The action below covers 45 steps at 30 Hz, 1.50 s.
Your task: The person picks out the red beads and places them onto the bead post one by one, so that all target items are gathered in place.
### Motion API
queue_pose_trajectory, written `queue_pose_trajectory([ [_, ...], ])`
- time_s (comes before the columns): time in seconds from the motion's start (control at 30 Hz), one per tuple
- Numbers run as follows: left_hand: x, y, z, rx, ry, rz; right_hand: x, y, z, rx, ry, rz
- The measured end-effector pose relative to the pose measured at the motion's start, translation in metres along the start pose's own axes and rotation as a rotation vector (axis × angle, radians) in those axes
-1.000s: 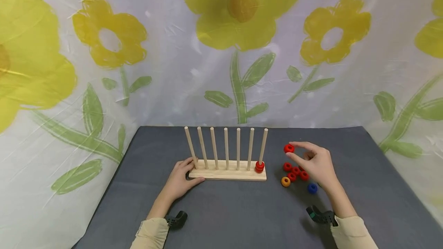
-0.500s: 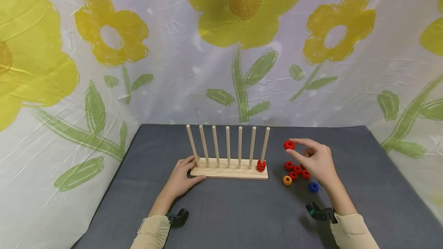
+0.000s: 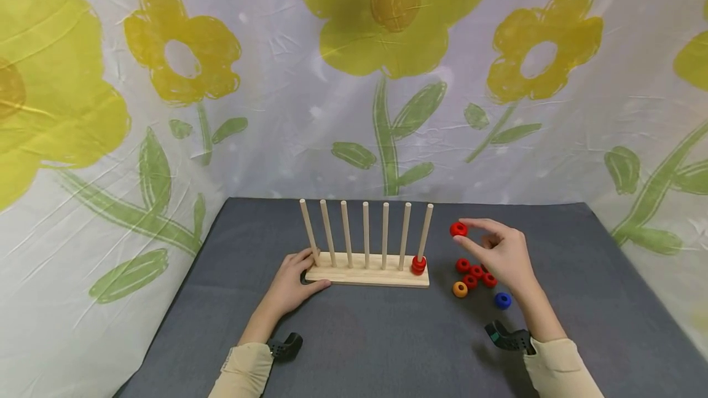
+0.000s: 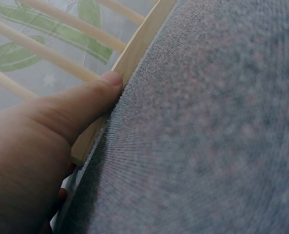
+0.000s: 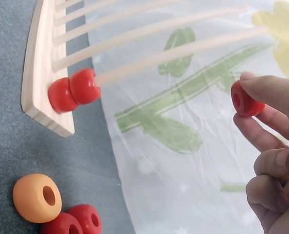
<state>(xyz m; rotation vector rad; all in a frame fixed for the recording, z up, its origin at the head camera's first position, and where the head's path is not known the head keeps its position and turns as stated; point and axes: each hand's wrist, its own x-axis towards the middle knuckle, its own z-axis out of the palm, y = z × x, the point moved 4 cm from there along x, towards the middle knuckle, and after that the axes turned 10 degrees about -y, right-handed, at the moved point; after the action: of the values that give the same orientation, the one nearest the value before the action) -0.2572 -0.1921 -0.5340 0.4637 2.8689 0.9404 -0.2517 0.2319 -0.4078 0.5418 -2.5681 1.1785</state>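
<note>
Near edge: tan sleeves [image 3: 243, 368], black unit [image 3: 286, 347] on each wrist, dark blue-grey cloth over the worktop [image 3: 376, 330], woven texture clear in left wrist view.

Loose beads on the right: blue bead [image 3: 503, 302] nearest, orange bead [image 3: 460, 292] left of it, then a cluster of red beads [image 3: 470, 282] just beyond, one partly hidden by the hand. Loose beads unchanged vs 0.5 s ago.

Left hand [image 3: 289, 286] has the left end of the peg rack [image 3: 359, 274]: thumb along the near edge, other fingers round the far side by the leftmost peg. Same grip as before. Rack sits flat on the cloth, seven upright pegs in a row, two red beads stacked at the foot of the rightmost peg [image 3: 425, 231], same as before.

Right hand [image 3: 504, 257] pinches one held bead [image 3: 458, 230], red, thumb and index only just apart around it, remaining fingers curled. It's in the air right of the rightmost peg, not touching; shifted slightly left since the last frame, gap a bit smaller.

Far side: pale creased backdrop [image 3: 276, 140], big yellow flowers, green stems, wrapping left and right too.
</note>
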Motion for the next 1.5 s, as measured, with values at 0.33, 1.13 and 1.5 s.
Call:
queue_pose_trajectory([
  [0.33, 0.0, 0.0, 0.0, 0.015, 0.0, 0.011, 0.005, -0.005, 0.002, -0.003, 0.012, -0.028],
  [1.13, 0.001, -0.002, 0.0, 0.016, 0.002, 0.007, 0.01, -0.012, 0.002, 0.04, 0.03, -0.055],
  [1.5, 0.001, 0.0, 0.0, 0.014, 0.002, 0.013, 0.013, -0.017, 0.0, 0.038, 0.034, -0.057],
])
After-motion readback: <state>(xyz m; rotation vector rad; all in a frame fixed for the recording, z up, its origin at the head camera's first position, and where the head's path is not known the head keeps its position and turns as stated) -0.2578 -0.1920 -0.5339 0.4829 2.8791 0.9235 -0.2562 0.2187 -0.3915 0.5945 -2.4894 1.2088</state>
